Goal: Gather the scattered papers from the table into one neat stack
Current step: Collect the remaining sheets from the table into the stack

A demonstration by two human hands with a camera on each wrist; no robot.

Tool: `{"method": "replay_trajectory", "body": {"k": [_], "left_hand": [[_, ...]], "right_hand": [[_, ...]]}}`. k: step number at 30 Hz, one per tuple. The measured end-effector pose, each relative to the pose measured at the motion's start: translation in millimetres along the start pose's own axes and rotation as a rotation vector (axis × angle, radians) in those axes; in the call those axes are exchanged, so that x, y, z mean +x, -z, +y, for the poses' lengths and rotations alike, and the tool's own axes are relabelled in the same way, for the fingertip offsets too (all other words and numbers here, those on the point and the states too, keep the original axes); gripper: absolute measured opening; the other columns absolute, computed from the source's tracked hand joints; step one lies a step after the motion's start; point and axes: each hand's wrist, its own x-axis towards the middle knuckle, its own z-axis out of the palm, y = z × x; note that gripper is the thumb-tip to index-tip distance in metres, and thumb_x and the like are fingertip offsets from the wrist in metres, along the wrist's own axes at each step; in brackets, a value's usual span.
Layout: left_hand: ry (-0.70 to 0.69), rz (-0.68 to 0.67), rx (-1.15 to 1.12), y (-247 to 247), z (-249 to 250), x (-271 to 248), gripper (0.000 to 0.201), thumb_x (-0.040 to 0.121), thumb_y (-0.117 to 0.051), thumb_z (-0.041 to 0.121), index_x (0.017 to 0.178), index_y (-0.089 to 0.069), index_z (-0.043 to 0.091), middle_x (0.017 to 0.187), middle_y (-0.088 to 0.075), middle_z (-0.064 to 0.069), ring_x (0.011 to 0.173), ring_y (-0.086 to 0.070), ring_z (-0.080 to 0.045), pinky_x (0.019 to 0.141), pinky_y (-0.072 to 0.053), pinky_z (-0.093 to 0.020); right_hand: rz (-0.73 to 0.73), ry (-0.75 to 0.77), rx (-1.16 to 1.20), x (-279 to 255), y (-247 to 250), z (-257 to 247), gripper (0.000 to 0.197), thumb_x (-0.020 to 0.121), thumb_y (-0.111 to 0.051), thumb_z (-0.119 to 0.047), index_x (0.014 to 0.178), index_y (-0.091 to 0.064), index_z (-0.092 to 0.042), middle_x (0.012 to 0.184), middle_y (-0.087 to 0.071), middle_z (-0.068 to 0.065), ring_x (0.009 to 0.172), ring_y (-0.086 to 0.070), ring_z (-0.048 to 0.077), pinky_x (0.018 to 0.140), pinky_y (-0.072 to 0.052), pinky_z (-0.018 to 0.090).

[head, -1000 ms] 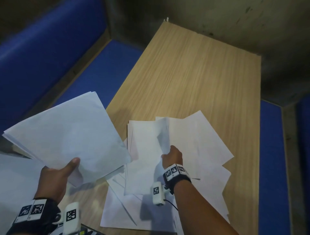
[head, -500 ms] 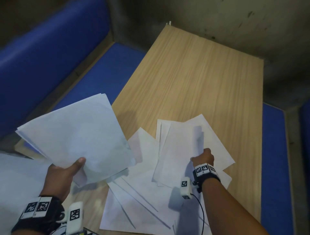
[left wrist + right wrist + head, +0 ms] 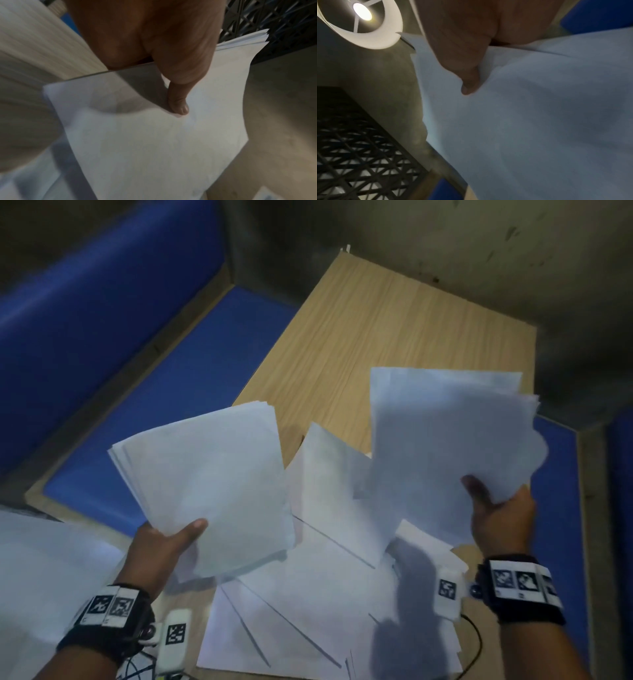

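My left hand (image 3: 171, 539) holds a stack of white sheets (image 3: 205, 484) in the air over the table's left edge, thumb on top (image 3: 178, 106). My right hand (image 3: 496, 508) grips a few more white sheets (image 3: 448, 446) lifted above the right side of the table, thumb pressed on them (image 3: 469, 83). Several loose white papers (image 3: 308, 611) lie fanned and overlapping on the near part of the wooden table (image 3: 394, 330), between and below my two hands. The fingers under both bundles are hidden.
Blue cushioned benches flank the table, one on the left (image 3: 171, 392) and one on the right (image 3: 558, 525). A grey wall (image 3: 445, 241) stands behind the table's far end. More white paper (image 3: 44, 570) shows at the lower left.
My right hand has lifted a few sheets off the pile and raised them to the right. The left hand's stack has shifted slightly rightward, toward the table.
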Motion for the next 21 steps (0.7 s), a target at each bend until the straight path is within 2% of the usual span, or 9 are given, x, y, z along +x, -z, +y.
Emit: {"method": "replay_trajectory", "body": {"k": [4, 7, 8, 11, 14, 16, 17, 20, 21], "left_hand": [[0.004, -0.052, 0.031, -23, 10, -2, 0.037, 0.082, -0.084, 0.020, 0.114, -0.072, 0.005, 0.100, -0.076, -0.010, 0.089, -0.070, -0.020, 0.077, -0.050, -0.033], [0.006, -0.084, -0.010, -41, 19, -4, 0.029, 0.083, -0.083, 0.019, 0.108, -0.073, 0.008, 0.095, -0.077, -0.004, 0.088, -0.072, -0.022, 0.074, -0.051, -0.031], [0.003, -0.097, -0.030, -47, 22, -5, 0.026, 0.084, -0.083, 0.018, 0.106, -0.073, 0.009, 0.092, -0.078, 0.000, 0.087, -0.073, -0.021, 0.073, -0.052, -0.030], [0.019, -0.159, -0.082, -69, 32, -13, 0.020, 0.082, -0.084, 0.016, 0.100, -0.075, 0.014, 0.080, -0.080, 0.009, 0.075, -0.075, -0.008, 0.067, -0.055, -0.025], [0.060, -0.277, -0.181, -93, 36, -24, 0.051, 0.064, -0.094, 0.031, 0.106, -0.075, 0.008, 0.086, -0.082, -0.004, 0.077, -0.077, -0.022, 0.073, -0.060, -0.038], [0.084, -0.417, -0.221, -108, 38, -36, 0.068, 0.055, -0.095, 0.045, 0.109, -0.073, 0.009, 0.093, -0.081, -0.007, 0.079, -0.077, -0.023, 0.071, -0.061, -0.039], [0.096, -0.467, -0.230, -116, 42, -46, 0.063, 0.061, -0.092, 0.044, 0.107, -0.072, 0.006, 0.093, -0.080, -0.007, 0.078, -0.076, -0.022, 0.070, -0.060, -0.038], [0.141, -0.439, -0.289, -129, 44, -68, 0.008, 0.096, -0.067, 0.013, 0.092, -0.072, 0.008, 0.084, -0.078, 0.006, 0.077, -0.072, -0.007, 0.073, -0.052, -0.031], [0.138, -0.464, -0.274, -127, 45, -72, 0.023, 0.103, -0.057, 0.013, 0.090, -0.076, 0.016, 0.085, -0.079, 0.009, 0.082, -0.073, -0.006, 0.077, -0.053, -0.029]], "right_hand": [[0.070, 0.019, 0.143, 6, 43, -18, 0.034, 0.081, -0.079, -0.018, 0.109, -0.068, -0.033, 0.105, -0.069, -0.031, 0.104, -0.064, -0.005, 0.090, -0.051, 0.019], [-0.023, -0.015, 0.005, 14, 75, -9, 0.052, 0.076, -0.078, -0.051, 0.124, -0.062, -0.037, 0.118, -0.067, -0.014, 0.113, -0.062, 0.014, 0.100, -0.048, 0.046], [-0.022, 0.013, -0.028, 14, 82, -6, 0.055, 0.075, -0.078, -0.054, 0.125, -0.061, -0.039, 0.117, -0.065, -0.009, 0.112, -0.061, 0.015, 0.101, -0.046, 0.049], [-0.149, 0.059, 0.067, -2, 82, -38, 0.061, 0.078, -0.080, -0.041, 0.131, -0.059, -0.019, 0.129, -0.065, -0.010, 0.122, -0.060, 0.011, 0.098, -0.050, 0.037], [-0.302, 0.021, 0.086, -32, 47, -56, 0.035, 0.075, -0.080, -0.023, 0.108, -0.071, -0.020, 0.097, -0.074, -0.024, 0.093, -0.067, -0.007, 0.079, -0.055, 0.015], [-0.401, -0.135, 0.101, -55, 15, -43, 0.032, 0.079, -0.078, -0.012, 0.109, -0.069, -0.019, 0.094, -0.075, -0.015, 0.087, -0.069, -0.003, 0.073, -0.056, 0.015], [-0.443, -0.179, 0.082, -64, 0, -32, 0.034, 0.080, -0.077, -0.012, 0.112, -0.067, -0.019, 0.099, -0.074, -0.012, 0.090, -0.070, 0.002, 0.071, -0.055, 0.016], [-0.490, -0.259, 0.049, -82, -27, 6, 0.041, 0.081, -0.076, -0.011, 0.115, -0.054, -0.020, 0.104, -0.068, -0.006, 0.097, -0.067, 0.014, 0.065, -0.051, 0.015], [-0.475, -0.289, 0.058, -86, -32, 15, 0.046, 0.081, -0.076, -0.010, 0.117, -0.048, -0.019, 0.104, -0.067, -0.003, 0.097, -0.067, 0.017, 0.065, -0.050, 0.018]]}}
